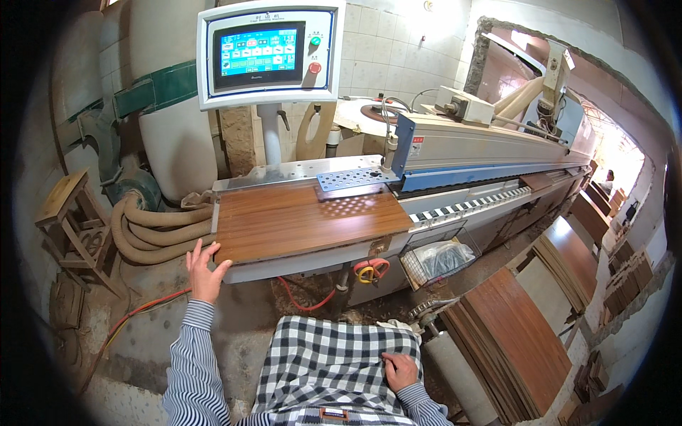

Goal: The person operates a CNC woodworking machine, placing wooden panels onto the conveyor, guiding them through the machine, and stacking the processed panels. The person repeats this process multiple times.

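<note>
Brown wood-grain panel (305, 224): laid flat on edge-bander table (284, 268), its far edge overlapped by blue perforated plate (348, 177). Left hand (206, 272): spread wide, placed at panel's near-left corner. Right hand (403, 371): laid on checked apron (320, 355), fingers curled; grip cannot be told.

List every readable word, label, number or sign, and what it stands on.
Control panel: heading along its top, left unquoted.
Screen: rows of characters, too small to read.
Green button, red button: tiny labels beside them, too small.
Sticker by the blue end plate: too small.
Patch on checked apron: too small.
</note>
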Available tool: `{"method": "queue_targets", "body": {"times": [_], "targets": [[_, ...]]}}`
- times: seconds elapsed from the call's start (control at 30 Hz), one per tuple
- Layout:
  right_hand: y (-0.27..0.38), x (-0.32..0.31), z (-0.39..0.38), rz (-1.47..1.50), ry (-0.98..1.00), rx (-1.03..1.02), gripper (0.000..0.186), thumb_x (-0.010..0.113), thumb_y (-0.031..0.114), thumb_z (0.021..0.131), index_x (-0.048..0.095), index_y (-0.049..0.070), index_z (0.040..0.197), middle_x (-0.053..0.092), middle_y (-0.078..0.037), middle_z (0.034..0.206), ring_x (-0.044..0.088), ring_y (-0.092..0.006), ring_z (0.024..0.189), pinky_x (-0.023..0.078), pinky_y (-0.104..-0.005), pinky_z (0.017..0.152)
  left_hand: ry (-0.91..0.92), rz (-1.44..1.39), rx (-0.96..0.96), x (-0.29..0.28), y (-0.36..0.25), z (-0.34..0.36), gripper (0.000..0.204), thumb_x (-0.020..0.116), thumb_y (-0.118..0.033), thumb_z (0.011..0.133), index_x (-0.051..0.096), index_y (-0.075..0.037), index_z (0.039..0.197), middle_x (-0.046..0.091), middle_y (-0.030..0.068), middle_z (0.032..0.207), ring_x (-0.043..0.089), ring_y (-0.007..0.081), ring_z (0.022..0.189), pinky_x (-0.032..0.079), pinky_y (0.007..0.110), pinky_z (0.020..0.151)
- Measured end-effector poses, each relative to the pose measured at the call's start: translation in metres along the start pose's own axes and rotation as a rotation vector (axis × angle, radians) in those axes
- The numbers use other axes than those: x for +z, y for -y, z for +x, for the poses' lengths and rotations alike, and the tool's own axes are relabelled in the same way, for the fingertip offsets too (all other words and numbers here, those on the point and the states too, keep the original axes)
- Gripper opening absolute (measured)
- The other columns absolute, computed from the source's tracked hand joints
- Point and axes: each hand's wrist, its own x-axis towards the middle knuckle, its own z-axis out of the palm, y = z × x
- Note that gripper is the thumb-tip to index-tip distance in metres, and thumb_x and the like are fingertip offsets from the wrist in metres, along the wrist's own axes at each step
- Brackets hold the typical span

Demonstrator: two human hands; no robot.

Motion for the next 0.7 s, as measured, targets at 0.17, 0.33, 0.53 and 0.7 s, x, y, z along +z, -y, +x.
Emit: {"method": "queue_targets", "body": {"times": [0.17, 0.33, 0.53, 0.7], "targets": [[0.001, -0.012, 0.008, 0.199, -0.014, 0.185, 0.019, 0.058, 0.014, 0.085, 0.070, 0.003, 0.095, 0.068, -0.014, 0.085, 0.064, -0.0297, 0.081, 0.052, -0.0400, 0.076, 0.012, -0.008, 0.135, 0.030, -0.014, 0.003, 0.043, 0.076, -0.028, 0.075, 0.063, -0.008, 0.110, 0.064, 0.0114, 0.120, 0.039, 0.0290, 0.133, 0.011, 0.052, 0.115], [-0.022, -0.070, 0.061, -0.168, -0.288, -0.088, 0.017, 0.060, 0.005, 0.078, 0.067, 0.005, 0.092, 0.066, -0.014, 0.090, 0.059, -0.0320, 0.085, 0.046, -0.0416, 0.079, 0.015, 0.093, 0.269, 0.060, -0.030, 0.003, 0.051, 0.070, -0.039, 0.079, 0.058, -0.010, 0.120, 0.062, 0.0097, 0.121, 0.042, 0.0277, 0.130, 0.015, 0.052, 0.113], [-0.071, -0.144, 0.121, -0.790, -0.218, -0.003, 0.045, 0.066, 0.008, 0.071, 0.059, 0.006, 0.116, 0.053, -0.012, 0.129, 0.047, -0.0318, 0.118, 0.035, -0.0450, 0.101, -0.056, 0.199, 0.436, 0.072, -0.027, 0.003, 0.049, 0.066, -0.035, 0.081, 0.057, -0.013, 0.124, 0.061, 0.0024, 0.121, 0.051, 0.0199, 0.113, 0.027, 0.046, 0.104], [-0.087, -0.148, 0.121, -0.749, -0.198, -0.056, 0.030, 0.058, 0.007, 0.077, 0.063, 0.006, 0.107, 0.061, -0.011, 0.118, 0.053, -0.0305, 0.111, 0.041, -0.0424, 0.097, -0.065, 0.158, 0.439, 0.073, -0.025, 0.002, 0.044, 0.065, -0.033, 0.082, 0.059, -0.012, 0.120, 0.061, 0.0020, 0.121, 0.052, 0.0203, 0.113, 0.028, 0.045, 0.103]]}}
